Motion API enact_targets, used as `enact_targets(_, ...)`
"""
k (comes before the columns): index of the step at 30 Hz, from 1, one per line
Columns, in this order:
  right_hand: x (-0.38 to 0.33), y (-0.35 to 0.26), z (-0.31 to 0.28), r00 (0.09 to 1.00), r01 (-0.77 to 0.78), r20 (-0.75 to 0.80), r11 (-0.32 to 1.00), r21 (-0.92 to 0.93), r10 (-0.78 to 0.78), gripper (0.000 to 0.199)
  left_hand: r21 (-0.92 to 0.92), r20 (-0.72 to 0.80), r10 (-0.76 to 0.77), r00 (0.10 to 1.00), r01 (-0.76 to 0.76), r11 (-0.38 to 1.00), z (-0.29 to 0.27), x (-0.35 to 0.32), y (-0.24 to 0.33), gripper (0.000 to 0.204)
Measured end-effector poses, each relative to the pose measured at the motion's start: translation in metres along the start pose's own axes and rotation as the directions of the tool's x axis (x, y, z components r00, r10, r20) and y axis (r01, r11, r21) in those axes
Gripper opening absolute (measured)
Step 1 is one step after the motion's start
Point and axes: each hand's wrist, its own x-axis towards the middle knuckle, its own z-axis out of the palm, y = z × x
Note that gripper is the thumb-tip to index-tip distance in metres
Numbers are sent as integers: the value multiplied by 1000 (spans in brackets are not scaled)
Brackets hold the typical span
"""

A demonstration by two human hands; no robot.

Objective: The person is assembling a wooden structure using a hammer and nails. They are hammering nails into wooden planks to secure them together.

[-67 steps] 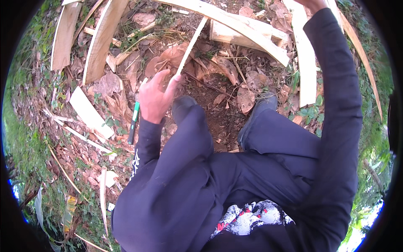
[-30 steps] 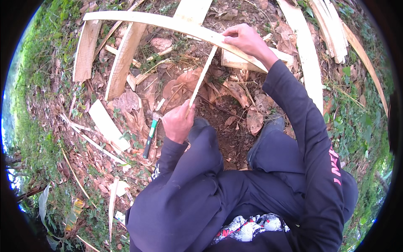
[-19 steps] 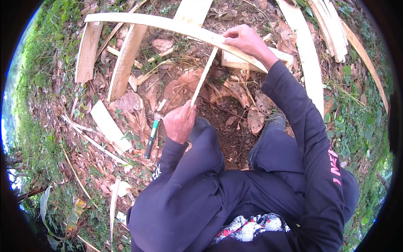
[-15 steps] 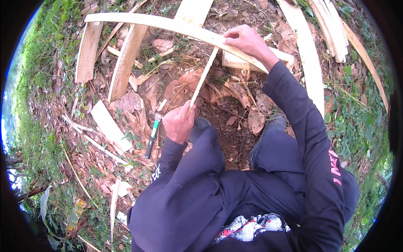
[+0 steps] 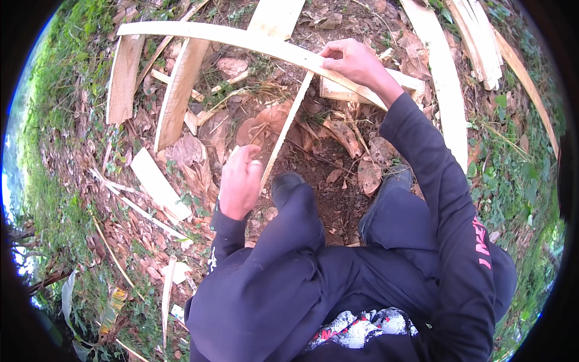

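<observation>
A long pale wooden slat (image 5: 211, 33) runs across the far side of the work, over the upper ends of several boards. My right hand (image 5: 356, 63) rests at this slat, thumb and forefinger pinched together just above the narrow board's end; whatever they pinch is too small to see. From that spot the narrow board (image 5: 286, 130), seen edge-on, slopes down toward my left foot. My left hand (image 5: 240, 181) is beside its near end, off it, fingers loosely apart. Two wider boards, a left one (image 5: 125, 78) and another (image 5: 180, 93), reach down from under the slat.
A short pale board (image 5: 160, 184) lies on leaf litter at left. Another board (image 5: 277, 18) extends beyond the slat. To the right are a long plank (image 5: 443, 84) and a bundle of strips (image 5: 476, 42). A wood block (image 5: 341, 88) sits below my right hand.
My left hand has let go of the narrow board and moved left, with its fingers loosened. The green-and-black hammer that lay there is now hidden behind it. My right hand stays at the slat.
</observation>
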Motion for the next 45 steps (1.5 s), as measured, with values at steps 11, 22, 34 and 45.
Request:
enact_targets(11, 3, 22, 7, 999, 25, -35, 979, 204, -18, 25, -372, 112, 139, 984, -88, 924, -45, 103, 35, 27)
enact_targets(22, 3, 22, 14, 1000, 1, -10, 952, 305, 2, 23, -612, -9, 274, 962, -222, 759, 31, 181, 45, 24)
enact_targets(34, 1, 26, 18, 1000, 24, -22, 907, 421, -16, 30, -323, -80, 467, 881, -466, 824, 43, 202, 47, 14)
enact_targets(45, -1, 17, 9, 1000, 4, -13, 947, 321, 0, 32, -183, -148, 582, 800, -600, 779, 46, 203, 49, 15)
